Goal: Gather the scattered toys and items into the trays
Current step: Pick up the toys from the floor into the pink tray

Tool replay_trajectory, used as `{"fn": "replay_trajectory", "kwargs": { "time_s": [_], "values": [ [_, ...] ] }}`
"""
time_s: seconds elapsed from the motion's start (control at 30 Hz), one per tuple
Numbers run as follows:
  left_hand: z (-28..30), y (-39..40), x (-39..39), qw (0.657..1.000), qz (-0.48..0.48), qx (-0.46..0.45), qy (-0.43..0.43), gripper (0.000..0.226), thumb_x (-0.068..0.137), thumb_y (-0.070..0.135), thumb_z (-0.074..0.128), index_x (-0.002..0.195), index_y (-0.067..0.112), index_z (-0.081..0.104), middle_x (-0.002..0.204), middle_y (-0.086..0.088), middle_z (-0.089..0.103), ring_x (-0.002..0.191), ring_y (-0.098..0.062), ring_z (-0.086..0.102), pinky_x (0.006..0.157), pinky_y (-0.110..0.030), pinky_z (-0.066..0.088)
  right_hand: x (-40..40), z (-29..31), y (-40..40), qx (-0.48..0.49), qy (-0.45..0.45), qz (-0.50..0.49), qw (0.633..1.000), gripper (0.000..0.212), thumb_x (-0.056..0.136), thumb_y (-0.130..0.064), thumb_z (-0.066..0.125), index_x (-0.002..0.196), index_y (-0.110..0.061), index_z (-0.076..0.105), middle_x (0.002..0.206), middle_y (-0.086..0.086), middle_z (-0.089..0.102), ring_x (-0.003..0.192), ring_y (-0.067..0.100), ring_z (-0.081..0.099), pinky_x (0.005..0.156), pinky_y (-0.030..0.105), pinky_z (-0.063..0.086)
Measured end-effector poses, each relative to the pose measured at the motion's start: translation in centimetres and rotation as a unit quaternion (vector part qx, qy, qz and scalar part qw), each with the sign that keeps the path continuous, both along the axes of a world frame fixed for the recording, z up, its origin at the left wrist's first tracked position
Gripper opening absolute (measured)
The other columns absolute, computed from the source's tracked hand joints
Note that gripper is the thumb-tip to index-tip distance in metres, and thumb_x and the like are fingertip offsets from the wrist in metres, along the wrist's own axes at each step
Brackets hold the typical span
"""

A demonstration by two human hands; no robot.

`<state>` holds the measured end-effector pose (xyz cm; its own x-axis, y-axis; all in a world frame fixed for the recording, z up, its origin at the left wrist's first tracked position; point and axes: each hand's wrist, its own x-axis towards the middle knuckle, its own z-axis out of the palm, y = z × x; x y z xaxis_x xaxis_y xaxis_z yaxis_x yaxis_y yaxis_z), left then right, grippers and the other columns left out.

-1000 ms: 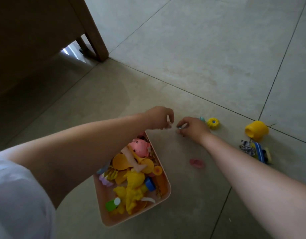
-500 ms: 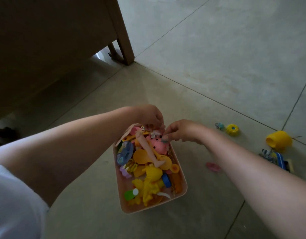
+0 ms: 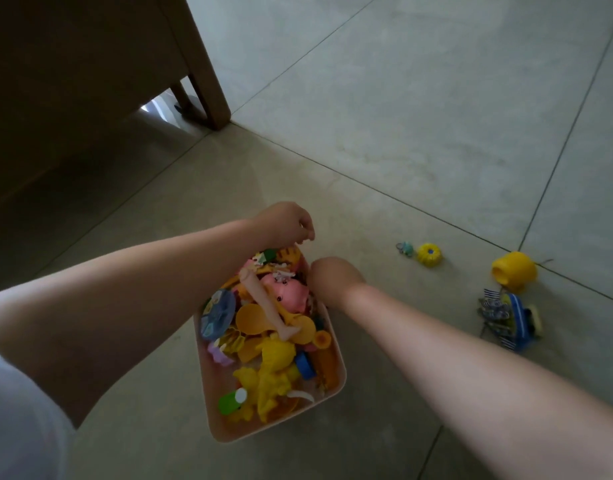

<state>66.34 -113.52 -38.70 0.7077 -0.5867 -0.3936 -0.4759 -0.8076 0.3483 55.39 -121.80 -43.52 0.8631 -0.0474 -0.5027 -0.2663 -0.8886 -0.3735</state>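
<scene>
We've got both hands over the tray [image 3: 336, 393] w/ grips we can't tell — right hand [image 3: 332, 282] nearer the yellow ring toy [image 3: 429, 254], at its 2 o'clock — loose on floor.

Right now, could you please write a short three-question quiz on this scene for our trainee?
1. True or false: the yellow cup already lies inside the pink tray.
2. Which hand is over the tray's far end: A) left hand B) neither?
3. Fill in: the small yellow flower toy lies on the ____.

Key: 1 false, it lies on the floor, right of the tray. 2 A; the right hand is at the far right rim. 3 floor.
</scene>
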Motion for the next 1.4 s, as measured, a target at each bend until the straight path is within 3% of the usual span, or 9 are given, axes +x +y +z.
{"fn": "replay_trajectory", "kwargs": {
  "time_s": [0.33,0.5,0.6,0.7,0.83,0.93,1.03,1.3,1.4],
  "values": [
    [0.2,-4.7,-1.1,0.990,0.005,-0.099,-0.097,0.026,0.092,0.022,0.056,0.116,0.023,0.066,0.115,0.003,0.063,0.108,-0.015,0.057,0.073,-0.017,0.033,-0.2,0.3,-7.4,-0.014,-0.028,-0.223,0.974,0.031,0.096,-0.013,0.040,0.113,-0.005,0.065,0.122,0.018,0.063,0.114,0.034,0.059,0.087,0.032,0.046],
    [0.0,-8.5,-2.4,0.990,-0.064,-0.095,-0.082,0.031,0.091,0.015,0.053,0.117,0.025,0.067,0.119,0.000,0.065,0.104,-0.018,0.062,0.082,-0.029,0.052,-1.0,-0.6,-10.9,0.041,-0.056,-0.280,0.957,0.029,0.094,-0.027,0.046,0.098,-0.012,0.070,0.106,0.013,0.070,0.101,0.032,0.064,0.072,0.027,0.040],
    [-0.3,-10.6,-3.0,0.987,-0.091,-0.106,-0.074,0.033,0.089,0.013,0.053,0.117,0.023,0.067,0.117,0.001,0.065,0.102,-0.017,0.061,0.080,-0.026,0.049,-2.5,-1.6,-12.7,0.024,-0.146,-0.328,0.933,0.026,0.096,-0.035,0.049,0.093,-0.016,0.067,0.102,0.011,0.068,0.098,0.032,0.062,0.068,0.028,0.036],
    [-1.1,-12.6,-3.7,0.982,-0.132,-0.100,-0.089,0.030,0.090,0.017,0.059,0.119,0.023,0.065,0.112,0.000,0.062,0.102,-0.018,0.059,0.074,-0.027,0.044,-4.0,-2.3,-14.6,-0.031,-0.174,-0.394,0.902,0.021,0.091,-0.032,0.059,0.110,-0.023,0.061,0.119,0.009,0.053,0.103,0.031,0.059,0.077,0.032,0.042],
    [-2.8,-15.0,-4.5,0.963,-0.238,-0.011,-0.124,0.038,0.091,0.019,0.059,0.129,0.021,0.058,0.123,-0.004,0.054,0.114,-0.022,0.051,0.089,-0.033,0.045,-5.2,-3.9,-16.2,-0.051,-0.134,-0.377,0.915,0.043,0.086,-0.028,0.066,0.127,-0.032,0.053,0.129,0.008,0.039,0.109,0.031,0.056,0.083,0.034,0.045],
    [-3.8,-16.1,-5.0,0.910,-0.335,0.052,-0.239,0.033,0.089,0.017,0.056,0.122,0.018,0.061,0.121,-0.005,0.057,0.117,-0.025,0.045,0.094,-0.035,0.040,-5.7,-4.7,-16.9,-0.049,-0.116,-0.357,0.926,0.045,0.085,-0.029,0.066,0.129,-0.033,0.053,0.129,0.009,0.037,0.111,0.033,0.054,0.089,0.036,0.045],
    [-4.6,-16.9,-5.5,0.887,-0.359,0.080,-0.280,0.024,0.091,0.016,0.052,0.113,0.017,0.062,0.115,-0.004,0.059,0.115,-0.025,0.046,0.092,-0.034,0.037,-5.9,-5.0,-17.1,-0.044,-0.118,-0.340,0.932,0.040,0.085,-0.031,0.063,0.124,-0.034,0.055,0.122,0.008,0.039,0.104,0.033,0.055,0.086,0.035,0.045],
    [-6.1,-18.2,-7.3,0.913,-0.320,0.159,-0.196,0.027,0.094,0.007,0.047,0.118,0.009,0.057,0.118,-0.012,0.059,0.107,-0.031,0.059,0.079,-0.036,0.046,-6.0,-5.6,-18.1,-0.048,-0.121,-0.343,0.930,0.023,0.090,-0.025,0.054,0.112,-0.026,0.057,0.119,0.009,0.042,0.094,0.033,0.058,0.077,0.032,0.043],
    [-5.5,-18.2,-7.2,0.931,-0.292,0.124,-0.177,0.026,0.094,0.006,0.047,0.118,0.008,0.055,0.119,-0.013,0.058,0.108,-0.032,0.059,0.081,-0.037,0.049,-5.7,-5.2,-18.4,-0.027,-0.121,-0.366,0.922,0.025,0.087,-0.026,0.059,0.111,-0.023,0.057,0.120,0.008,0.045,0.096,0.032,0.058,0.076,0.032,0.042]
  ]
}}
